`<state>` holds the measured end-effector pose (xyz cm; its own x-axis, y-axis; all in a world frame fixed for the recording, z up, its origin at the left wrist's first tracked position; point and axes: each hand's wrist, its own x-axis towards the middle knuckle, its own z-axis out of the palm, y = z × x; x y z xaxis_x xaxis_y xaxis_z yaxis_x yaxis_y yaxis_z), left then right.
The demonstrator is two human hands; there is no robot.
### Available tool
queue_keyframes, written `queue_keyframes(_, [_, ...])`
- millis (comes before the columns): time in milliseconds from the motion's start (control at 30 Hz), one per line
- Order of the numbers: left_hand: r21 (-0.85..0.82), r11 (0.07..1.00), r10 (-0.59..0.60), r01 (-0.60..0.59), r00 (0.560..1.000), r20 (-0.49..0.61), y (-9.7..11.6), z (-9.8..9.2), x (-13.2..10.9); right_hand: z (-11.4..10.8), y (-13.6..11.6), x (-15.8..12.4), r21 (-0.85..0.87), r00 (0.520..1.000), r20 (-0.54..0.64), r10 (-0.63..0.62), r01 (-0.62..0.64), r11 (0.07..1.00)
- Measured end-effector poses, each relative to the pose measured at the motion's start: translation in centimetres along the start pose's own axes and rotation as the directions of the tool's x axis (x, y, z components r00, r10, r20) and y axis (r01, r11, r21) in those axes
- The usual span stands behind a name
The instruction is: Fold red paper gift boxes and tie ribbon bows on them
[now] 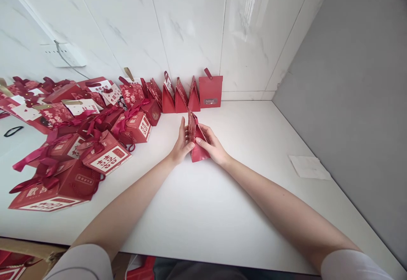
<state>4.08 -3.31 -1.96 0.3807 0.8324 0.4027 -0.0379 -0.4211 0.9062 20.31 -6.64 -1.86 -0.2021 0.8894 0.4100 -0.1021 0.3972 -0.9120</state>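
Observation:
A small red paper gift box (196,142) stands on the white table (203,212), folded to a wedge with its top pinched together. My left hand (182,144) presses its left side, fingers flat and thumb against the front. My right hand (213,144) holds its right side, fingers wrapped behind it. Both hands grip the box between them.
Finished red wedge boxes (181,95) and a flat red bag (210,90) line the tiled wall. A heap of red ribboned gift boxes (95,144) covers the left of the table. A white paper slip (309,166) lies right, by the grey wall. A black band (12,131) lies far left.

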Motion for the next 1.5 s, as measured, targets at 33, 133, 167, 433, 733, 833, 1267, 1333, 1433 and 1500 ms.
queue_keyframes(33, [-0.013, 1.000, -0.013, 0.013, 0.999, 0.035, -0.1, -0.2, 0.1, 0.0, -0.1, 0.0, -0.001, 1.000, 0.011, 0.007, -0.007, 1.000])
queue_keyframes(133, [-0.011, 1.000, -0.020, 0.021, 0.994, 0.106, -0.5, -0.8, 0.2, 0.0, -0.5, -0.1, -0.002, 0.999, 0.028, 0.027, -0.027, 1.000])
queue_keyframes(167, [-0.003, 1.000, -0.012, 0.013, 0.994, 0.111, -0.6, -0.9, 0.3, 0.0, -0.6, -0.1, -0.002, 0.999, 0.026, 0.033, -0.033, 0.999])
queue_keyframes(433, [0.076, 0.996, 0.049, -0.053, 0.997, 0.054, -0.2, -0.5, 0.1, 0.3, -0.7, -0.3, -0.040, 0.998, -0.018, 0.056, -0.057, 0.998])
queue_keyframes(733, [0.394, 0.917, 0.139, 0.068, 0.870, -0.474, -0.3, -0.1, 0.2, 0.1, -0.4, -0.3, -0.285, 0.920, -0.381, -0.096, -0.018, 0.958])
queue_keyframes(833, [0.258, 0.966, 0.115, 0.034, 0.832, -0.542, 0.1, -0.5, 0.4, -0.1, 0.2, 0.1, -0.084, 0.941, -0.337, 0.035, -0.067, 0.994])
queue_keyframes(1267, [-0.454, 0.837, -0.413, 0.307, 0.898, -0.154, -1.1, -3.6, 0.9, -2.7, 1.0, 1.2, 0.474, 0.934, -0.118, 0.338, -0.246, 0.845])
queue_keyframes(1333, [-0.455, 0.830, -0.428, 0.324, 0.892, -0.147, -1.2, -3.6, 0.9, -2.8, 1.2, 1.2, 0.481, 0.929, -0.128, 0.349, -0.249, 0.840])
queue_keyframes(1433, [-0.454, 0.822, -0.437, 0.344, 0.892, -0.115, -0.9, -3.4, 0.8, -2.9, 1.3, 1.3, 0.491, 0.923, -0.145, 0.357, -0.246, 0.836])
queue_keyframes(1500, [-0.438, 0.826, -0.428, 0.354, 0.900, -0.080, -0.6, -3.2, 0.8, -3.2, 1.4, 1.3, 0.507, 0.924, -0.144, 0.354, -0.238, 0.828])
